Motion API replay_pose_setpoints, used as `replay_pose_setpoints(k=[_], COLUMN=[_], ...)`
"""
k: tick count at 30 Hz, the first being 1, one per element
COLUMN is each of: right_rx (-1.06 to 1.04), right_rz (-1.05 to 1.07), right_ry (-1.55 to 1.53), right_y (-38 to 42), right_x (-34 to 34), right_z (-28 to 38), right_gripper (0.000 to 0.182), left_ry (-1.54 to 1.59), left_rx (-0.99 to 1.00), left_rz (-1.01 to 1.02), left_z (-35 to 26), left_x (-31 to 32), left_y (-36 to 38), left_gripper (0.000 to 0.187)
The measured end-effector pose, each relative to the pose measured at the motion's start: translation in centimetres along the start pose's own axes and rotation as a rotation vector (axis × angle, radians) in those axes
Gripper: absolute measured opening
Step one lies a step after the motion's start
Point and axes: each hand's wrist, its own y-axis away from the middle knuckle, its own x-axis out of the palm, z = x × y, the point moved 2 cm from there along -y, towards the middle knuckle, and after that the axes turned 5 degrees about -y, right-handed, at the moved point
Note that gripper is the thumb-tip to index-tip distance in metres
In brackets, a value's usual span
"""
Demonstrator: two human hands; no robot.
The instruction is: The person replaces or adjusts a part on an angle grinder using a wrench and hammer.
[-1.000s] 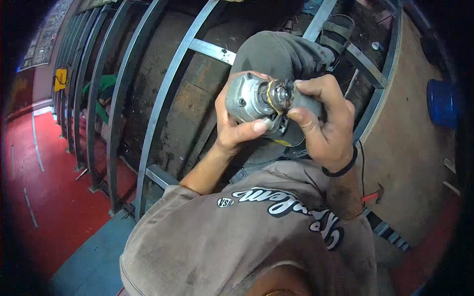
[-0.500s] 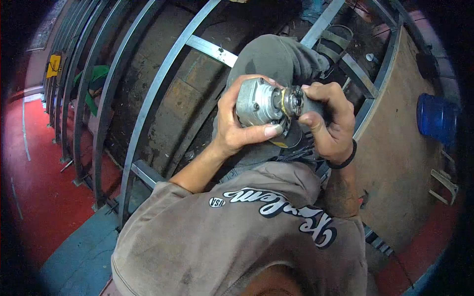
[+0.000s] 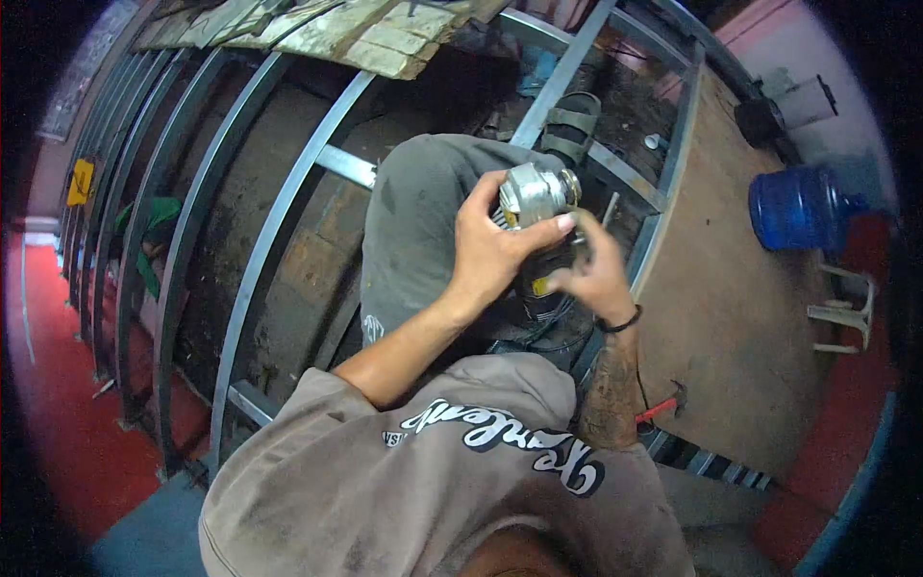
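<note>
My left hand (image 3: 495,240) is wrapped round the silver metal head (image 3: 535,195) of a power tool, its thumb along the near side. The round spindle end of the tool points right. Below the head, a dark body with a yellow label (image 3: 540,287) shows beside my knee. My right hand (image 3: 596,274), with a black band on the wrist, is just below and right of the spindle. Its fingers are curled and blurred, and whether something is between them cannot be made out.
Curved metal bars (image 3: 274,226) run down the left. A plywood sheet (image 3: 735,317) lies at the right, with a red-handled hammer (image 3: 661,409), a blue water jug (image 3: 803,207) and a white plastic frame (image 3: 846,313) near it. Worn boards (image 3: 385,43) lie across the bars.
The view has shifted, showing more boards and the jug. My right hand has moved from the spindle to below it, and the tool head now sits higher above my lap.
</note>
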Motion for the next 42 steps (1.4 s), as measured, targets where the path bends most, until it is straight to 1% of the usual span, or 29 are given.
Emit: replay_pose_setpoints(k=[2, 3, 4, 6, 7, 8, 10, 11, 12, 13, 14, 16, 17, 19, 21, 24, 26, 27, 28, 30, 32, 33, 34, 36, 37, 38, 39, 40, 42], right_rx=[0.082, 0.111, 0.126, 0.079, 0.103, 0.133, 0.113, 0.102, 0.086, 0.058, 0.003, -0.099, -0.101, -0.268, -0.254, -0.180, -0.261, -0.291, -0.291, -0.403, -0.334, -0.306, -0.354, -0.277, -0.262, -0.282, -0.191, -0.086, -0.133], right_rz=[0.038, 0.005, -0.004, -0.040, 0.021, 0.052, 0.174, 0.220, 0.267, 0.266, 0.319, 0.351, 0.347, 0.301, 0.291, 0.261, 0.237, 0.200, 0.181, 0.156, 0.169, 0.161, 0.052, 0.002, -0.004, 0.006, 0.052, 0.099, 0.133], right_ry=[0.043, -0.139, -0.132, -0.267, -0.337, -0.417, -0.380, -0.296, -0.214, -0.362, -0.294, -0.154, -0.181, -0.024, -0.027, -0.030, -0.058, -0.028, -0.004, -0.046, -0.103, -0.023, -0.050, -0.001, -0.059, -0.058, -0.161, -0.269, -0.218], right_y=[0.6, 0.8, 1.2, 1.5, 1.5, 1.5, 1.1, 1.1, 1.0, 0.7, 0.2, -0.4, -0.7, -1.0, -0.8, -0.1, 0.4, 0.8, 1.0, 1.2, 1.1, 1.0, 0.3, -1.0, -1.4, -1.6, -1.6, -1.4, -0.9], right_x=[-0.1, -0.2, -0.8, -2.0, -2.7, -3.0, -3.5, -3.6, -3.5, -2.4, -1.9, -0.7, -0.2, 0.4, 0.7, 1.2, 1.3, 1.6, 1.9, 3.0, 4.4, 4.7, 4.9, 5.1, 5.2, 4.9, 4.6, 4.6, 4.3], right_z=[-1.3, -2.1, -2.5, -2.8, -2.5, -2.1, -1.8, -1.6, -1.4, -0.2, 0.9, 3.3, 3.9, 4.8, 5.0, 4.3, 4.3, 4.3, 4.8, 5.6, 6.5, 6.5, 6.6, 6.1, 6.1, 6.1, 5.7, 5.4, 6.4], right_gripper=[0.088, 0.087, 0.087, 0.083, 0.083, 0.084, 0.083, 0.081, 0.078, 0.074, 0.071, 0.070, 0.070, 0.074, 0.072, 0.072, 0.074, 0.077, 0.079, 0.084, 0.089, 0.094, 0.085, 0.074, 0.059, 0.059, 0.049, 0.040, 0.032], left_ry=[-0.195, -0.197, -0.187, -0.126, -0.082, -0.117, -0.146, -0.155, -0.215, -0.278, -0.222, -0.225, -0.215, -0.159, -0.138, -0.251, -0.426, -0.401, -0.342, -0.141, -0.107, -0.334, -0.558, -0.194, -0.171, -0.148, -0.014, -0.085, -0.108], left_rx=[0.131, 0.060, 0.050, 0.216, 0.169, 0.242, 0.261, 0.259, 0.357, 0.451, 0.423, 0.489, 0.495, 0.485, 0.471, 0.571, 0.619, 0.554, 0.583, 0.517, 0.509, 0.410, 0.310, 0.248, 0.238, 0.232, 0.229, 0.316, 0.354], left_rz=[-0.105, -0.035, -0.024, 0.188, 0.322, 0.383, 0.595, 0.592, 0.631, 0.670, 0.660, 0.631, 0.635, 0.592, 0.577, 0.679, 0.830, 0.847, 0.829, 0.727, 0.653, 0.686, 0.707, 0.367, 0.385, 0.408, 0.408, 0.436, 0.476], left_z=[0.8, 1.0, 1.2, 0.6, -0.8, -2.1, -2.8, -3.4, -4.3, -4.9, -5.2, -6.2, -5.9, -5.5, -5.2, -5.8, -7.0, -7.3, -7.3, -7.5, -8.2, -8.9, -9.3, -5.9, -5.0, -4.6, -5.1, -4.4, -3.9], left_x=[1.5, 2.1, 2.4, 2.6, 2.2, 1.8, 0.8, 0.2, -0.4, -0.9, -1.5, -3.1, -4.0, -4.8, -5.1, -4.7, -4.9, -5.0, -5.2, -5.3, -6.0, -7.8, -9.6, -9.9, -10.9, -11.7, -10.6, -11.7, -12.0], left_y=[-0.4, -0.4, -0.6, -1.0, -0.8, -0.9, -1.8, -1.8, -1.6, -1.4, -0.9, -0.2, -0.1, 0.7, 0.7, 0.5, 0.4, 0.7, 1.2, 2.8, 3.4, 2.6, 1.7, 0.8, 0.4, -0.1, 0.2, 0.1, 0.9], left_gripper=[0.057, 0.060, 0.060, 0.062, 0.065, 0.062, 0.068, 0.068, 0.063, 0.057, 0.058, 0.059, 0.061, 0.060, 0.059, 0.051, 0.043, 0.037, 0.034, 0.030, 0.027, 0.033, 0.039, 0.051, 0.053, 0.056, 0.054, 0.051, 0.047])
